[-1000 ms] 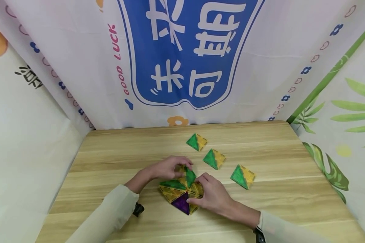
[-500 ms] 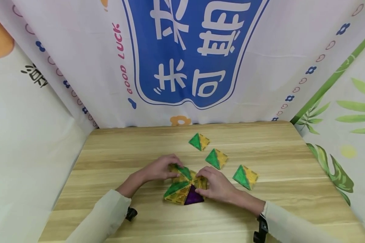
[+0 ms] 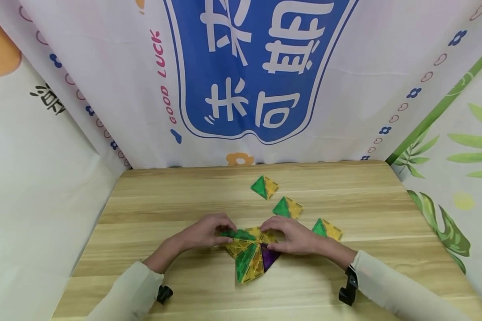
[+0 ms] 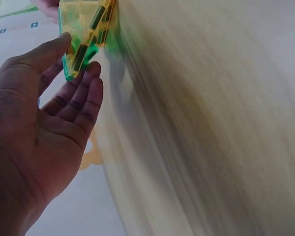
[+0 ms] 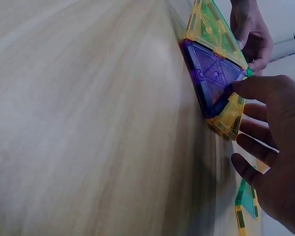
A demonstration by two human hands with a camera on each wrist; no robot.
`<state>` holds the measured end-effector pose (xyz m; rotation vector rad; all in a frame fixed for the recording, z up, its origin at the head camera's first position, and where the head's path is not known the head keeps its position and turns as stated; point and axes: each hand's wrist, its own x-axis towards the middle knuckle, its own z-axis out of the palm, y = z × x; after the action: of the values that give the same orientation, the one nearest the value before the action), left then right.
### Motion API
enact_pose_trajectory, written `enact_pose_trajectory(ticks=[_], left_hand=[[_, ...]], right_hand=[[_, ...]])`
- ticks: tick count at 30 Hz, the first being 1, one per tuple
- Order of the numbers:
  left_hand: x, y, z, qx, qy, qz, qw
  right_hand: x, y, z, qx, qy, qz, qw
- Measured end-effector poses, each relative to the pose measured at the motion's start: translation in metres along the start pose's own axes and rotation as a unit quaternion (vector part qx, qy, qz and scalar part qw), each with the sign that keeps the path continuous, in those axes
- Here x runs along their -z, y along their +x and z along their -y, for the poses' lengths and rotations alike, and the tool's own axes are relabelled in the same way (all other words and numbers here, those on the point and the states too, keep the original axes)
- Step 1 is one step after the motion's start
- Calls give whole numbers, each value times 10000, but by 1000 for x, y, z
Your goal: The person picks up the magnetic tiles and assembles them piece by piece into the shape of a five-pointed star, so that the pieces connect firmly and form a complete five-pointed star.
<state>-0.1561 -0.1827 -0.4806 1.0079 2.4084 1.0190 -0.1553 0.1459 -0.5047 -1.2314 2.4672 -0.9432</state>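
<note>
Magnetic tiles in green, yellow and purple are joined at a central peak into a low cone (image 3: pixel 247 263) near the middle of the table. My left hand (image 3: pixel 206 230) pinches its left side between thumb and fingers; in the left wrist view the tiles' yellow edges (image 4: pixel 82 51) show at the fingertips. On the other side my right hand (image 3: pixel 297 236) grips the cone, with the thumb on the purple tile (image 5: pixel 215 76) and the fingers behind a yellow tile (image 5: pixel 229 118). The fingers hide parts of the outer tiles.
Three flat green-and-yellow tile pairs lie in a slanting row behind and to the right: a far pair (image 3: pixel 264 187), a middle pair (image 3: pixel 288 207) and a near pair (image 3: pixel 327 229), which my right hand partly overlaps. A printed curtain (image 3: pixel 209 154) hangs along the table's (image 3: pixel 164 191) back edge.
The tile cone has turned counterclockwise between my hands, its purple tile swinging from the front round to the right. My left hand has shifted left and my right hand slightly away from me.
</note>
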Motion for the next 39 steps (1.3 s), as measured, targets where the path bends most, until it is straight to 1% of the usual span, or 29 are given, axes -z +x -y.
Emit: enact_pose_trajectory(ticks=[2, 4, 7, 10, 11, 13, 15, 19, 21, 25, 27, 31, 34, 39], left_hand=[[1, 1, 0, 38, -80, 38, 10000], [3, 5, 1, 119, -198, 17, 9997], [7, 14, 4, 244, -346, -174, 9990], [11, 29, 9, 361, -397, -493, 9973], [12, 35, 11, 403, -394, -595, 9966], [14, 47, 14, 490, -435, -777, 9948], [17, 59, 16, 613, -495, -884, 9930], [21, 80, 17, 845, -606, -917, 9904], [22, 88, 16, 957, -673, -896, 9891], [24, 100, 18, 1212, -917, -885, 9844], [23, 105, 20, 1375, -1108, -881, 9803], [22, 116, 24, 1622, -1391, -824, 9734], [19, 122, 27, 1710, -1441, -754, 9718], [15, 132, 28, 1693, -1386, -748, 9729]], right_hand=[[2, 1, -1, -16, -49, -31, 10000], [4, 3, -3, -45, -119, -186, 9997], [10, 9, -9, -165, -193, -666, 9975], [17, 19, -20, -440, -229, -1221, 9913], [19, 22, -24, -596, -200, -1354, 9888], [24, 28, -31, -896, -176, -1571, 9833], [29, 35, -38, -1147, -160, -1713, 9784], [38, 48, -49, -1532, -215, -1869, 9701], [40, 54, -54, -1668, -250, -1864, 9679], [42, 64, -62, -1946, -189, -1740, 9651], [41, 67, -64, -2049, -146, -1707, 9637], [40, 72, -66, -2145, -90, -1741, 9611], [39, 74, -66, -2168, -87, -1764, 9601], [39, 75, -65, -2251, -40, -1817, 9572]])
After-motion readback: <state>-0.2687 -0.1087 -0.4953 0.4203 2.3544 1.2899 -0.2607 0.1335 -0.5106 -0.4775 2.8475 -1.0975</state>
